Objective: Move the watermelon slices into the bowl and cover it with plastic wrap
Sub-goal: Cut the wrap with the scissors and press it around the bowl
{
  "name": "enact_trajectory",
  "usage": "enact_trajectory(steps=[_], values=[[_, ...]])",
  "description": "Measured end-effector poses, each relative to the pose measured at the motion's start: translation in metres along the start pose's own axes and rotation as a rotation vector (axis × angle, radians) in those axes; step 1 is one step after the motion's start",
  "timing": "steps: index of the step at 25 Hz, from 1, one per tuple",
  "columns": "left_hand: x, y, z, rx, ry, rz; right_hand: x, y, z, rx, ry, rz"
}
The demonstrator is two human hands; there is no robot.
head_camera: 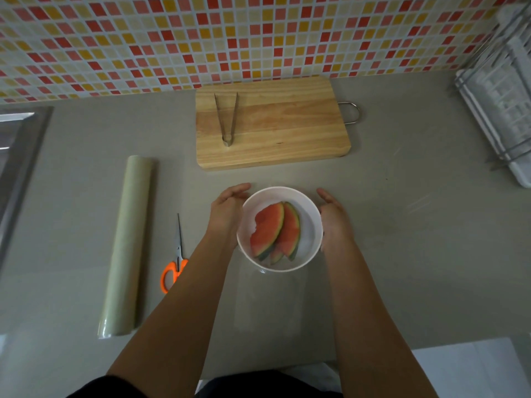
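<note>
A white bowl (309, 248) stands on the grey counter in front of me, with three watermelon slices (274, 231) lying in it. A clear sheet of plastic wrap (270, 300) lies over the bowl and trails onto the counter toward me. My left hand (228, 209) lies against the bowl's left side with its fingers straight. My right hand (333, 214) lies against the right side the same way. The roll of plastic wrap (129, 242) lies to the left on the counter.
Orange-handled scissors (175, 262) lie between the roll and my left arm. A wooden cutting board (270, 124) with metal tongs (226, 117) on it sits behind the bowl. A sink (17, 156) is at far left, a dish rack (500, 104) at far right.
</note>
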State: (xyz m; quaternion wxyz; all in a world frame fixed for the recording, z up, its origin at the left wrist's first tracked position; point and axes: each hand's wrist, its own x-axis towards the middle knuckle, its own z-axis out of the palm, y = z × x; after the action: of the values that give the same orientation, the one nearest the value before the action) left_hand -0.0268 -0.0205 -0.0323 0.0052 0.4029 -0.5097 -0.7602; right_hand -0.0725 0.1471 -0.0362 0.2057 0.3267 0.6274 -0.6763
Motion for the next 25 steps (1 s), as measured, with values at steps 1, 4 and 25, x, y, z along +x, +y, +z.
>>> enact_trajectory(steps=[1, 4, 25], values=[[0.000, -0.001, -0.003, 0.044, -0.008, -0.007, 0.000, 0.003, -0.001, 0.006, -0.011, 0.004], [0.005, -0.001, -0.017, 0.544, 0.069, 0.159, 0.002, 0.010, -0.008, -0.165, 0.124, -0.161], [-0.036, -0.036, -0.006, 0.126, -0.151, 0.216, -0.016, 0.017, 0.002, -0.151, -0.300, -0.343]])
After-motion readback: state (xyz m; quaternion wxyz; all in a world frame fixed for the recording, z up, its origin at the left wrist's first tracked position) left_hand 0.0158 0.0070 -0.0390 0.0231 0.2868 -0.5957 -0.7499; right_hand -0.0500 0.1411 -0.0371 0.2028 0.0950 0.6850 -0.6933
